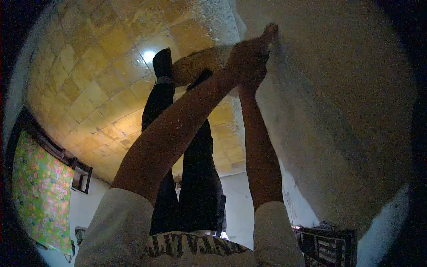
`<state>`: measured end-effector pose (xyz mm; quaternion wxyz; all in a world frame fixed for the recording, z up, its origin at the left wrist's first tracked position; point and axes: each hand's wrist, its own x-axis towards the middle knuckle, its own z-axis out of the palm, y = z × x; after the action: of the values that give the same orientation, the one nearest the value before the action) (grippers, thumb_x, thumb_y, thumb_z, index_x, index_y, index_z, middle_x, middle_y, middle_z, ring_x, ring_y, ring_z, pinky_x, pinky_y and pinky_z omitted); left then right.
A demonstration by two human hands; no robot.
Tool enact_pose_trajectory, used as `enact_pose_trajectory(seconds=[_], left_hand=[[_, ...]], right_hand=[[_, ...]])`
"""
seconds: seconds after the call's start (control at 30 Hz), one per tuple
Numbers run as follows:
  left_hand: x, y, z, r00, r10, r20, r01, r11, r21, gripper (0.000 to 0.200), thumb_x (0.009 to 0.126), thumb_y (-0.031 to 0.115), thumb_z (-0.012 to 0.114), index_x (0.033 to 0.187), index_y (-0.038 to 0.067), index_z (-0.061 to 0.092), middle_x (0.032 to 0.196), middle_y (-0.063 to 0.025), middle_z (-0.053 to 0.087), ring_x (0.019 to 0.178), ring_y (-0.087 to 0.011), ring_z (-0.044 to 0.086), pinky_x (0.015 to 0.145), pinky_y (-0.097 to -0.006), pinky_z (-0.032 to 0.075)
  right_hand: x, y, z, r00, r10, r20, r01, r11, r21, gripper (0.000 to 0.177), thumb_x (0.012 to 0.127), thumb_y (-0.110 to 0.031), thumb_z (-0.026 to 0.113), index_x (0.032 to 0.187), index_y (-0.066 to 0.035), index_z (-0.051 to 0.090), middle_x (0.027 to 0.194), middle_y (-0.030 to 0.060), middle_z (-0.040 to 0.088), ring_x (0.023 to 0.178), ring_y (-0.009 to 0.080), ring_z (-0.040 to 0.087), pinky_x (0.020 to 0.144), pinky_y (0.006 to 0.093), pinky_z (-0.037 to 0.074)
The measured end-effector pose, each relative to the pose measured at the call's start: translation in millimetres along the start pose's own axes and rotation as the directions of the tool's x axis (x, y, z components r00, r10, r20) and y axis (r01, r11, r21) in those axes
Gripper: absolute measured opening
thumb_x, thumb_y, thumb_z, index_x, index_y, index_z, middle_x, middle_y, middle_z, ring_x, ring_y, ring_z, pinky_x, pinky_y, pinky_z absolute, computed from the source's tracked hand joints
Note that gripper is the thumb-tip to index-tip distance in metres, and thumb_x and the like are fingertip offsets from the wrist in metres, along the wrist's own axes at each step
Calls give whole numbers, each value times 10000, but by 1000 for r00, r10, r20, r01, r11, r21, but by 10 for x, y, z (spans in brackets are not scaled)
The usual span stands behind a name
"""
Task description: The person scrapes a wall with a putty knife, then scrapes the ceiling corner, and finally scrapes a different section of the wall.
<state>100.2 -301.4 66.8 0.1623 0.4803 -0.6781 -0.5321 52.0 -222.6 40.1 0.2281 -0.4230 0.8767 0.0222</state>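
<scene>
My left hand [244, 52] and my right hand [254, 78] meet in front of the rough plastered wall [338, 115], with both arms stretched forward. The fingers of both are curled and closed, one hand overlapping the other. A fingertip or thumb points up at the wall side. Dim light hides what the hands grip, and I cannot tell whether anything is in them. Behind my left forearm, a brown patch [200, 61] spreads over the floor near my dark shoe [162, 62].
Yellow-brown tiles [89, 93] cover the floor, with a bright light reflection on them. At left hangs a green floral cloth [42, 187] beside a dark wooden frame [82, 175]. Dark slatted furniture [329, 247] stands at lower right, close to the wall.
</scene>
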Motion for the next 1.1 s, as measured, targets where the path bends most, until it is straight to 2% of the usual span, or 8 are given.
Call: enact_pose_trajectory(seconds=[0.17,0.37,0.47,0.57,0.83,0.93,1.0,1.1], left_hand=[[115,-19,-175,999,-14,29,12,997,70,667,845,157,585,1433,242,281,913,-177,664,799,-369,654,690,-446,532],[54,72,-57,989,-71,128,64,996,65,604,868,190,554,1415,236,300,965,-147,672,827,-353,664,691,-443,537],[200,-95,-167,998,66,-2,-65,984,167,629,865,191,554,1428,201,274,1026,-148,662,857,-348,665,700,-440,542],[16,-28,-139,987,101,128,-120,982,144,663,846,174,573,1431,160,262,1062,-158,649,861,-358,659,705,-437,546],[169,-120,-200,992,112,-60,-109,993,46,697,817,167,608,1429,165,275,1037,-167,648,844,-353,657,714,-447,541],[42,24,-185,974,10,227,-55,980,194,713,808,174,621,1430,160,273,998,-168,655,840,-353,654,715,-443,538],[-116,77,-255,947,-52,317,94,989,-118,705,805,181,624,1423,176,284,982,-163,660,834,-350,654,712,-441,538],[61,132,-158,994,-22,107,21,1000,12,701,806,189,627,1421,198,288,975,-168,662,835,-352,655,714,-442,541]], right_hand=[[236,325,487,978,-157,-141,209,807,552,329,884,-244,597,1135,-44,523,1026,86,634,916,208,618,791,316,504],[163,-191,-122,995,62,77,-49,987,-154,240,874,-244,608,1005,-44,588,956,89,652,878,210,635,761,321,515],[344,125,321,979,-139,-150,182,925,333,249,869,-248,613,1004,-41,581,933,100,655,851,228,645,740,337,523],[21,410,508,998,-53,-14,50,985,-166,242,871,-241,612,998,-38,576,884,96,650,834,241,646,724,344,528],[204,-95,171,972,-162,-173,219,890,399,311,843,-294,636,1023,-48,571,901,102,660,829,232,644,719,343,522],[-98,334,246,953,-212,-218,261,938,229,258,832,-275,651,950,-53,596,883,92,661,818,228,640,707,347,514],[-113,336,200,982,-160,-96,164,986,41,233,821,-268,661,907,-57,611,868,87,662,818,232,636,713,355,508],[132,206,10,999,26,46,-27,1000,12,227,808,-271,675,882,-63,623,848,85,666,825,239,634,739,369,499]])
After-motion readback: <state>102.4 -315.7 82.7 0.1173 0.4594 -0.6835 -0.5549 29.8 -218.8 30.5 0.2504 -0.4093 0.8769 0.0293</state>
